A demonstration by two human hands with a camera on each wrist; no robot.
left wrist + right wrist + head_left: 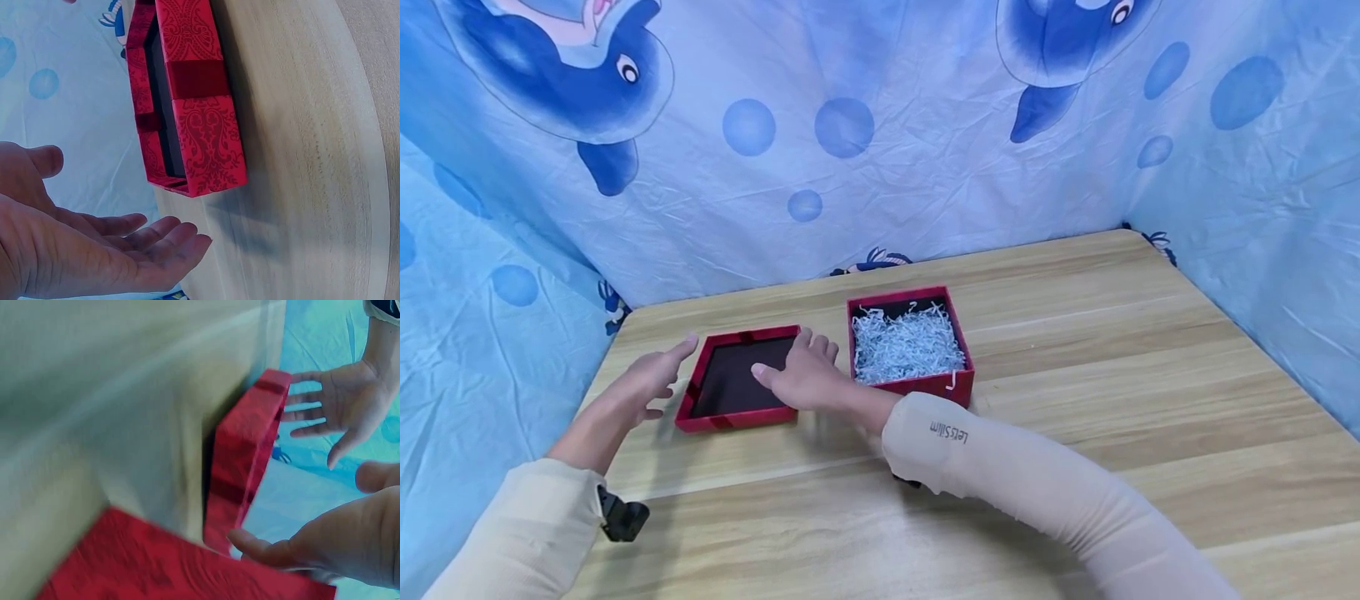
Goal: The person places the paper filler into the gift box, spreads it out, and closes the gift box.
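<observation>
A shallow red box lid (752, 419) lies on the table with its dark inside facing up. Red patterned paper and a darker red band (199, 79) cover its side in the left wrist view. My left hand (643, 383) is just left of the lid, fingers spread and holding nothing. Over the lid's right side reaches my right hand (808, 375), its thumb held apart from the fingers and nothing in its grasp. To the right, a deeper red box (936, 386) is filled with pale blue shredded paper (906, 343).
The wooden table (1112, 375) extends to the right and toward me. Behind it and at both sides hangs a blue cloth (925, 192) printed with dolphins and bubbles. The right forearm passes close in front of the filled box.
</observation>
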